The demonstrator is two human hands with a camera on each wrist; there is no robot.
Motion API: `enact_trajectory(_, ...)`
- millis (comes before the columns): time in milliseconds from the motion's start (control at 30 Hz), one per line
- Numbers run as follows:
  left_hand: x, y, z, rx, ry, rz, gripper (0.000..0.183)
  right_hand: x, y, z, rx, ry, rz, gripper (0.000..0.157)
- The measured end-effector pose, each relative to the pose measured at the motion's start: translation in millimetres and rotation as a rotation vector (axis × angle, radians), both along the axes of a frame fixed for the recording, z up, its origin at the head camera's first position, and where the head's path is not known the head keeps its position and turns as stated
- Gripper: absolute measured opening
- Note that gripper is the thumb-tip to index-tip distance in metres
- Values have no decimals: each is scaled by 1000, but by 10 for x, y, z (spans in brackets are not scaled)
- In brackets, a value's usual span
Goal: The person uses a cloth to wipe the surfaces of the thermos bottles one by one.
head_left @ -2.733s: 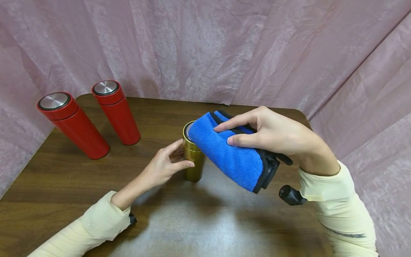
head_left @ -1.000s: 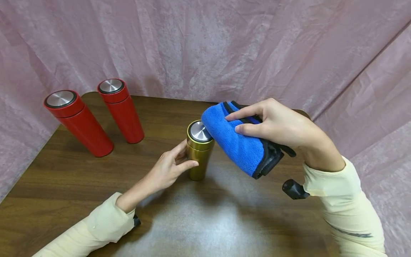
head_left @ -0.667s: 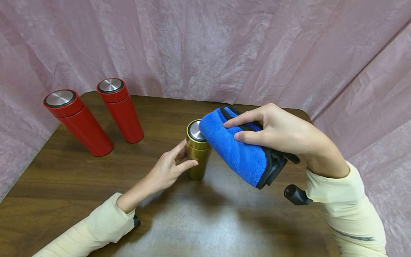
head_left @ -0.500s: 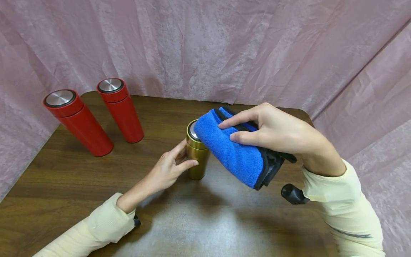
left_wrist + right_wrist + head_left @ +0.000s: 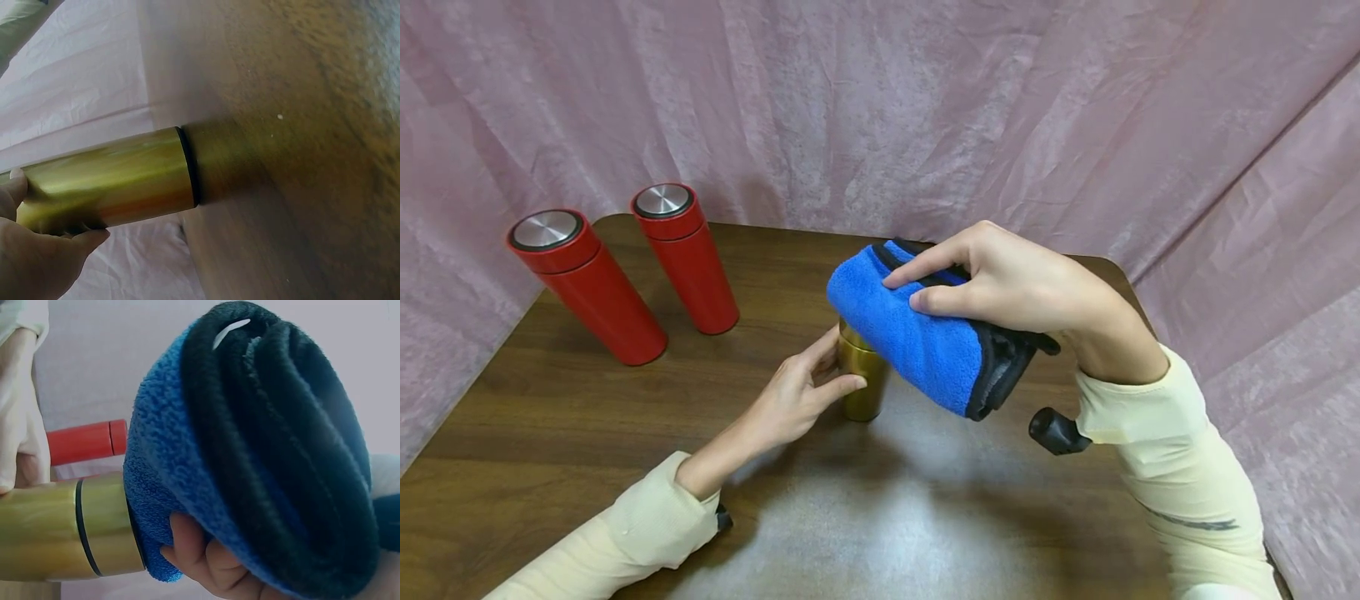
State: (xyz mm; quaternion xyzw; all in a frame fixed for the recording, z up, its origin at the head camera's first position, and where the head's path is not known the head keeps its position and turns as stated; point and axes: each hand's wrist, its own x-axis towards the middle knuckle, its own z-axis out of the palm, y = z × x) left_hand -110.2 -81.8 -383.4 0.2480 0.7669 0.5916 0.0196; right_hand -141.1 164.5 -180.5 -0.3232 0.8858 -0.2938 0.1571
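Note:
A gold thermos flask (image 5: 863,379) stands upright on the wooden table. My left hand (image 5: 790,392) grips its body from the left, thumb in front; in the left wrist view the flask's black base ring meets the table. A folded blue towel (image 5: 910,333) with black edging is held in my right hand (image 5: 1015,279), thumb and fingers pinching it from above. The towel lies over the flask's lid and hides it in the head view. In the right wrist view the towel (image 5: 162,444) presses against the lid end of the flask (image 5: 37,531).
Two red thermos flasks with steel-topped lids stand at the back left of the table: the nearer flask (image 5: 598,292) and the farther flask (image 5: 688,262). A pink curtain (image 5: 880,117) hangs behind the table (image 5: 550,450) and along its right side.
My right hand has moved the towel left across the gold flask's lid, which showed a second ago and is now covered. The left hand keeps its grip on the flask.

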Motion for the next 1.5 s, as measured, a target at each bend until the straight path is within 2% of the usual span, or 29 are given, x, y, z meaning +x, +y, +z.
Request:
enact_trajectory(500,-18,14,-9,29,-19,2,72,-211,-10,0,27,-38,-111,29)
enact_trajectory(733,-22,14,-8,25,-27,7,72,-247,59,-19,-21,-113,-144,29)
enact_trajectory(967,-12,12,-4,5,-28,18,72,-266,162,-43,-52,-144,-212,30)
enact_trajectory(1067,-9,11,-4,3,-27,20,72,-250,217,-47,-39,-105,-225,31)
enact_trajectory(1167,-6,10,-8,2,-21,25,73,-231,283,-70,-71,-3,-229,31)
enact_trajectory(1333,-4,10,-14,4,-15,29,74,-166,380,-202,-308,197,-211,35)
enact_trajectory(1400,-4,11,-14,5,-14,31,74,-136,401,-285,-387,245,-205,37)
enact_trajectory(1500,-2,14,-14,4,-16,32,74,-107,426,-433,-441,272,-203,41)
